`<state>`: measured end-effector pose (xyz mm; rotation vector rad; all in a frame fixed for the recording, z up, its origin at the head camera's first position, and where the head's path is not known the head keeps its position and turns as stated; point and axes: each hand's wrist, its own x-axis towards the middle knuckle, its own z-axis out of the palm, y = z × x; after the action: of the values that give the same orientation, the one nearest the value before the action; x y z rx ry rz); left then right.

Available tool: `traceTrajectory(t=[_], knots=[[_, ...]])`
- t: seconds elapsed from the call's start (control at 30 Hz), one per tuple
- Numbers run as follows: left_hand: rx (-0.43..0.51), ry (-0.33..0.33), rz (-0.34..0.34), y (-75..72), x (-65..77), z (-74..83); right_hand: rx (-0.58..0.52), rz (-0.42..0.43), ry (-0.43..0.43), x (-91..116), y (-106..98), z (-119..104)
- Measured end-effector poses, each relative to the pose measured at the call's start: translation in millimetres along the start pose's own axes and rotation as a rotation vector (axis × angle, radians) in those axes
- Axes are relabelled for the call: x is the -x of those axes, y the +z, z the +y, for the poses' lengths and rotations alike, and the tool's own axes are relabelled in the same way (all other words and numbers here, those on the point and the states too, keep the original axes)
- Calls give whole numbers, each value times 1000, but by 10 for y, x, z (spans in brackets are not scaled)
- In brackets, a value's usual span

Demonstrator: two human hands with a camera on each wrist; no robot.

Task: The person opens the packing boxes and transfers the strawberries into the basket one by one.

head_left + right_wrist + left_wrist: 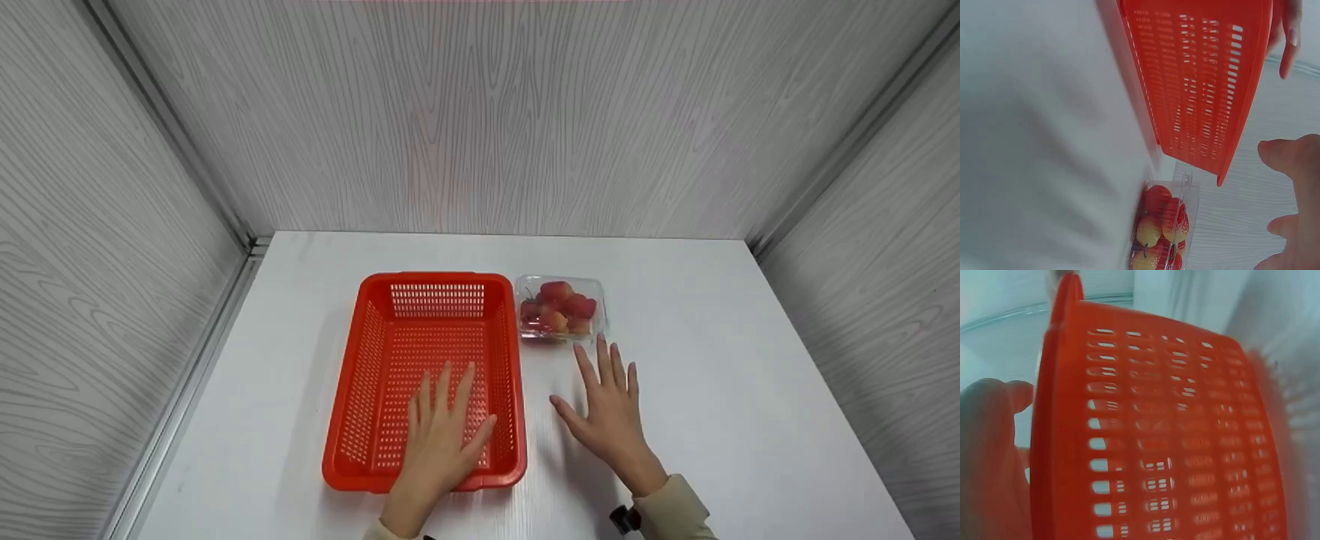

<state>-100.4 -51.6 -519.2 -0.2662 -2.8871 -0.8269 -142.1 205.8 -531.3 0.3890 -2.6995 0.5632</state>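
A red plastic basket (pixel 431 281) with slotted walls lies on the white table, its inside bare. Over its near part my left hand (pixel 439 442) hovers with fingers spread, holding nothing. To the right of the basket my right hand (pixel 607 416) is raised above the table, fingers and thumb apart. Just beyond its fingertips sits a clear plastic box (pixel 561 307) of red and yellow fruits. In the right wrist view those fruits (pixel 1157 228) show through the box wall, and my right hand (pixel 1294 197) is at the right edge. The left wrist view has the basket's side wall (pixel 1174 422) beside my left hand (pixel 991 455).
The white table (pixel 712 360) is bordered by wood-grain panels: a back panel (pixel 480 120), a left panel (pixel 97 247) and a right panel (pixel 885 225). The fruit box stands close against the basket's far right side.
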Motion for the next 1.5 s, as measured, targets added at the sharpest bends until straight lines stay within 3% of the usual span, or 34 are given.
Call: traceTrajectory(t=[0.33, 0.67, 0.87, 1.1, 1.3, 1.5], knots=[[692, 39, 3, 18, -151, 394, -41, 145, -108, -392, -27, 261], [1381, 50, 15, 137, -118, 915, -24, 108, -145, -742, 44, 499], [1571, -110, 13, 363, -33, 1273, -42, 81, -181, -912, 88, 618], [1658, -290, 37, 949, 74, 1538, -79, -16, -237, -1047, 217, 799], [1853, -349, 84, 1470, -11, 1428, -74, -137, -264, -1142, 338, 881], [1948, -330, 140, 1782, -337, 1212, -105, -236, -261, -1390, 360, 951]])
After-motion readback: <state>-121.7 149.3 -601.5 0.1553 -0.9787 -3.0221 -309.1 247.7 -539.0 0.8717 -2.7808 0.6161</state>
